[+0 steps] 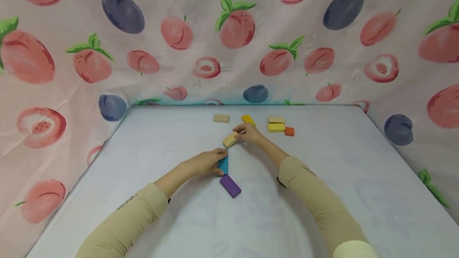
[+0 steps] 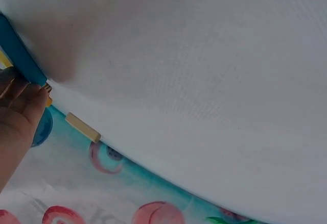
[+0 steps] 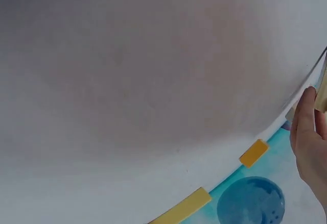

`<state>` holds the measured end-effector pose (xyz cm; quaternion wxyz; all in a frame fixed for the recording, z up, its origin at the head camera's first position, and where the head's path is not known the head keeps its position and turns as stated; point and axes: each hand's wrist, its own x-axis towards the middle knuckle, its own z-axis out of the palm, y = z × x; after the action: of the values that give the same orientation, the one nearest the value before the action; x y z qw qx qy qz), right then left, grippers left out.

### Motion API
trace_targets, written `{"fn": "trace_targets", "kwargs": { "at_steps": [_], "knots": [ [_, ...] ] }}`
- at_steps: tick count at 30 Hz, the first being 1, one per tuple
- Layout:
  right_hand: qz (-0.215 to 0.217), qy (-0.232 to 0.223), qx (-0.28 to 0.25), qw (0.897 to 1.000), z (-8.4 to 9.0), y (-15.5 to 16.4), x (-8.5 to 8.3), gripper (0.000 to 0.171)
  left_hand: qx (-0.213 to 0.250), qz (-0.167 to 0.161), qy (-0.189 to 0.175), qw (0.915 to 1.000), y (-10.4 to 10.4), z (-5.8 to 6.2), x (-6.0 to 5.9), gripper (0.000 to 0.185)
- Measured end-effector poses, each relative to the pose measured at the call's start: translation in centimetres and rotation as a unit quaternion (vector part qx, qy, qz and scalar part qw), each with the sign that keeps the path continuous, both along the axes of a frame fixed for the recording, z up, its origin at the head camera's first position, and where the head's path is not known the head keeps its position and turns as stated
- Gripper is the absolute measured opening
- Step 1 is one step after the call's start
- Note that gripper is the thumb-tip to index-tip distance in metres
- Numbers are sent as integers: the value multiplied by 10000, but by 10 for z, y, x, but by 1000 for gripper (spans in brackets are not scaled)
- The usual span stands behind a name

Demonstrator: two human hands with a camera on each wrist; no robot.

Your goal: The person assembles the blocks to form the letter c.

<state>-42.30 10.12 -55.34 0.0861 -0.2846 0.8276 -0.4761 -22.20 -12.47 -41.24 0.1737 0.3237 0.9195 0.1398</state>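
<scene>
I pinch a plain wooden block [image 1: 230, 139] in my right hand [image 1: 251, 133], fingers curled round its far end, so that it hangs tilted just above the white table [image 1: 150, 146] a little beyond the middle. Just near of it stands a teal block [image 1: 223, 164], upright on its edge, and my left hand [image 1: 206, 161] grips it from the left with the fingertips [image 2: 23, 94] on its top. A purple block [image 1: 230, 186] lies flat just near of the teal one, angled to the right.

Farther off, along the far edge of the table, lie a pale wooden block [image 1: 221, 118] on the left, a yellow block [image 1: 248, 120] just behind my right hand, and to the right a small stack of two blocks [image 1: 276, 124], pale over yellow, with an orange cube [image 1: 289, 131] beside it. A fruit-print cloth [image 1: 229, 35] hangs all around the table.
</scene>
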Motion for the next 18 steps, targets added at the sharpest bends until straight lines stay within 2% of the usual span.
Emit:
{"fn": "trace_targets", "kwargs": {
  "at_steps": [5, 7, 8, 9, 11, 13, 16, 18],
  "knots": [
    [84, 329, 250, 9991, -33, -3, -22, 34, 37, -1, -3, 10000, -2, 1, 1, 69],
    [44, 255, 547, 9982, -33, -7, -22, 37, 49, -3, 19, 10000, -2, 0, 1, 69],
    [81, 410, 511, 9978, -35, -8, -24, 39, 45, -11, 37, 10000, -2, 0, 1, 69],
    [64, 429, 646, 9970, -29, -9, -19, 41, 48, -16, 46, 10000, -2, 0, 2, 69],
    [22, 239, 1172, 9928, -1, -15, 1, 47, 58, -33, 67, 10000, -2, 0, 2, 69],
    [204, 373, 1232, 9915, 25, -18, 21, 48, 71, -11, 57, 10000, -1, -1, 2, 69],
    [447, 421, 1501, 9868, 80, -25, 64, 38, 78, 18, 39, 10000, -1, -1, 1, 69],
    [610, 630, 1484, 9850, 101, -27, 82, 29, 79, 36, 38, 10000, -2, -1, 1, 69]
  ]
}}
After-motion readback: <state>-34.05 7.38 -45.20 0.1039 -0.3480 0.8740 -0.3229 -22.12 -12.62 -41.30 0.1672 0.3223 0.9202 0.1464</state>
